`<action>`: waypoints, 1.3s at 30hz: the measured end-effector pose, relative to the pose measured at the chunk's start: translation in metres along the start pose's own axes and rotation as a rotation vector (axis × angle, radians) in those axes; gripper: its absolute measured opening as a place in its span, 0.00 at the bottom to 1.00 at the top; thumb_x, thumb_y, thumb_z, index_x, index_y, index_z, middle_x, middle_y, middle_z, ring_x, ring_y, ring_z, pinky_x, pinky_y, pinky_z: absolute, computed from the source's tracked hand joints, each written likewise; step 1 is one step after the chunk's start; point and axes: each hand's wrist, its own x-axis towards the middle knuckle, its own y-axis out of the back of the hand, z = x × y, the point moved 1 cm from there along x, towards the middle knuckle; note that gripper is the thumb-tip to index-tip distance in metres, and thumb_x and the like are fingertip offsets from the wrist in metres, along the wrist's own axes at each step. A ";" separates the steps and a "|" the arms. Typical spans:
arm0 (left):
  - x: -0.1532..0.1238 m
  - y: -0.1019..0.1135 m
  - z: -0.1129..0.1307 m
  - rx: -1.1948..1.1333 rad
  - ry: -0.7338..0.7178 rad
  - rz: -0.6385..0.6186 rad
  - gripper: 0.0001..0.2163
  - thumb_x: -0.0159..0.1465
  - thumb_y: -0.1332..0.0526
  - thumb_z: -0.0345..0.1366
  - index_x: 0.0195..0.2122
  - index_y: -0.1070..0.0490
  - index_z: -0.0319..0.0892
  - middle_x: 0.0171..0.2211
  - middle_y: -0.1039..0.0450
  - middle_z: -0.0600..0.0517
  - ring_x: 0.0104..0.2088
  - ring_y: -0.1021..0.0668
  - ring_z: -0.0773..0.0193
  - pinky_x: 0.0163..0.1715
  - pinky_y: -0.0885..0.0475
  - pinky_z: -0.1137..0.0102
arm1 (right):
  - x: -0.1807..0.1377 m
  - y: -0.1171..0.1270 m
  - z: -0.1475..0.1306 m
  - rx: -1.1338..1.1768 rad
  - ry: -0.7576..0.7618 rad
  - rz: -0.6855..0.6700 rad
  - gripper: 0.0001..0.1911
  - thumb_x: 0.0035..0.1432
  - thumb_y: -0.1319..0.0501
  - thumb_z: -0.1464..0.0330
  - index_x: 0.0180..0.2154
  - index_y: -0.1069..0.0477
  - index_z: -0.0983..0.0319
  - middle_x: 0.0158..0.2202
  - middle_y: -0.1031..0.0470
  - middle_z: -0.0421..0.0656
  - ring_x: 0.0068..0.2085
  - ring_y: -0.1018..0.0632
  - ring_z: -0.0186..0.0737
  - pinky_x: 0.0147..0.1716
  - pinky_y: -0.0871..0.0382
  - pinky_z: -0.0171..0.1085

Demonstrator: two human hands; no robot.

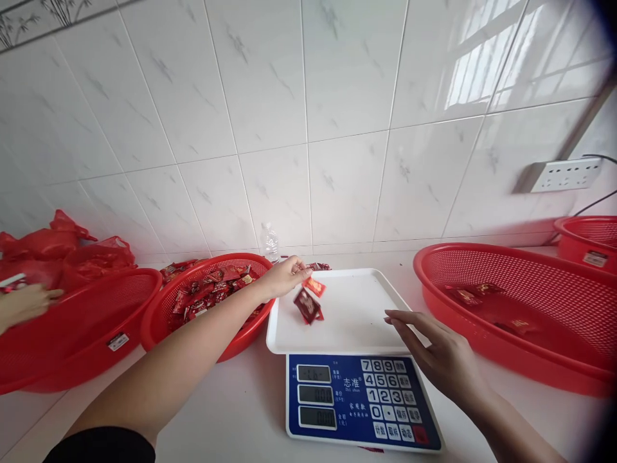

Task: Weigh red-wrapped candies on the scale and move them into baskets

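My left hand (285,276) reaches over the far left corner of the white scale tray (357,321), fingers pinched near small red packets. Two or three red packets (311,299) are falling or lying just under it on the tray. My right hand (441,357) hovers over the tray's right front corner, fingers stretched out, holding nothing. The blue-faced electronic scale (361,402) with its keypad sits in front of me. A red basket full of red packets (207,296) stands left of the scale, under my left forearm.
A large red basket (520,308) with a few packets stands at the right, another red basket (588,241) behind it. At left is a big red basket (72,328), red plastic bags (62,247) and another person's hand (24,302). A water bottle (270,243) stands by the tiled wall.
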 end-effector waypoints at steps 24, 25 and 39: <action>-0.023 0.048 -0.080 0.446 0.279 -0.085 0.15 0.62 0.49 0.40 0.44 0.33 0.38 0.44 0.26 0.43 0.42 0.24 0.54 0.41 0.31 0.65 | 0.012 0.027 0.011 0.365 -0.350 0.500 0.30 0.55 0.40 0.59 0.58 0.46 0.48 0.55 0.36 0.48 0.42 0.24 0.49 0.44 0.30 0.56; -0.028 0.051 -0.089 0.448 0.311 -0.155 0.14 0.59 0.44 0.42 0.42 0.31 0.39 0.42 0.25 0.45 0.40 0.23 0.54 0.38 0.31 0.67 | 0.011 0.025 0.010 0.359 -0.366 0.450 0.28 0.57 0.41 0.58 0.58 0.46 0.47 0.55 0.37 0.48 0.43 0.24 0.49 0.46 0.31 0.55; -0.039 0.028 -0.106 0.444 0.325 -0.462 0.23 0.45 0.38 0.34 0.46 0.30 0.43 0.32 0.23 0.46 0.25 0.24 0.56 0.22 0.32 0.68 | 0.001 0.007 0.011 0.052 -0.317 0.231 0.25 0.58 0.44 0.55 0.53 0.38 0.58 0.37 0.24 0.47 0.39 0.22 0.49 0.22 0.30 0.37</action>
